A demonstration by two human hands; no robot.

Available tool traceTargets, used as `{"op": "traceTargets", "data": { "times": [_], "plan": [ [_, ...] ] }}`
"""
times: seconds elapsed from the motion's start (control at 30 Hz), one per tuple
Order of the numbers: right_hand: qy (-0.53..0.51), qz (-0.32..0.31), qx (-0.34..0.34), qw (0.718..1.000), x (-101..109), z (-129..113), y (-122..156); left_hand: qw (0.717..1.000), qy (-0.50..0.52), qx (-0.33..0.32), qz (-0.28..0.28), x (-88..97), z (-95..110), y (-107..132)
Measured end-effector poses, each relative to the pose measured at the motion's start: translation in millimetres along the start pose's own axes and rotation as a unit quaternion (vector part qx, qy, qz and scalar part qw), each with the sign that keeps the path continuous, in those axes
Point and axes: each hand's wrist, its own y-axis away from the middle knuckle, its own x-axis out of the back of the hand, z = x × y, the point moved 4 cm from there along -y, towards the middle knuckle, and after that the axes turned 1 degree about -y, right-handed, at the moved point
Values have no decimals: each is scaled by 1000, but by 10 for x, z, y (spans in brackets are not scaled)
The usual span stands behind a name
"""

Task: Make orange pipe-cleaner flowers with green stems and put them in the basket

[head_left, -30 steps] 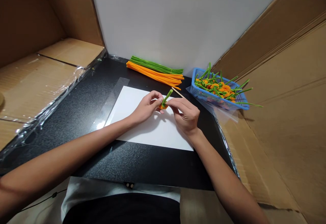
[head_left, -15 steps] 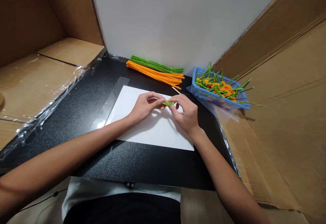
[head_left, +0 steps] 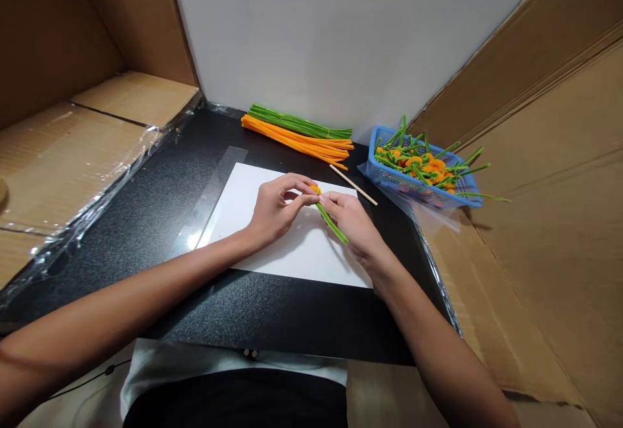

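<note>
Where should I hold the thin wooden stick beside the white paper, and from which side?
Pinch the thin wooden stick at its middle, from above, with the right hand: it lies flat and straight on the black table, with nothing across it.

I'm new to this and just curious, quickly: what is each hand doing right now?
Left hand: closed, pinching the fuzzy orange pipe-cleaner flower.
Right hand: closed, holding the fuzzy green pipe-cleaner stem.

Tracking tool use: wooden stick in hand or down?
Down: the wooden stick lies on the black tabletop beside the white paper's corner, apart from the left hand and right hand, which hold the green pipe-cleaner stem.
</note>
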Motion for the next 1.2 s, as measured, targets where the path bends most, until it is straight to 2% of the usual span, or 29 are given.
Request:
{"op": "traceTargets", "data": {
  "times": [0.07, 0.1, 0.2, 0.33, 0.4, 0.57, 0.63, 0.7, 0.8, 0.9, 1.03, 1.2],
  "plan": [
    [-76, -37, -76, 994, -34, 33, 20, 1000, -17, -16, -8, 1, 13, 3],
    [-100, -43, -86, 990, -40, 32, 25, 1000, -17, -14, -7, 5, 12, -3],
    [-113, -3, -38, 993, -1, 0, 7, 999, 18, 32, 10, 28, -33, -40],
    [-34, 47, 49, 997, 43, -32, -22, 992, 65, 110, 22, 29, -127, -77],
    [-18, 57, 57, 997, 45, -39, -19, 990, 74, 121, 18, 18, -143, -70],
    [-129, 4, -64, 989, -21, -1, 22, 997, 55, 51, 9, 8, -47, -16],
    [-149, -9, -82, 985, -36, 0, 31, 999, 43, 29, 4, 9, -6, -8],
    [-136, 1, -50, 989, -26, -11, 19, 998, 46, 39, 8, 17, -5, -18],
    [-61, 51, 71, 994, 15, -49, -3, 993, 59, 94, 27, 34, -74, -48],
    [46, 101, 179, 978, 40, -83, 16, 989, 71, 125, 37, 39, -143, -65],
    [145, 146, 249, 946, 50, -126, 77, 988, 79, 131, 30, 28, -169, -59],
    [182, 155, 296, 925, 29, -175, 126, 991, 46, 121, 17, 18, -140, -43]
  ]
}}
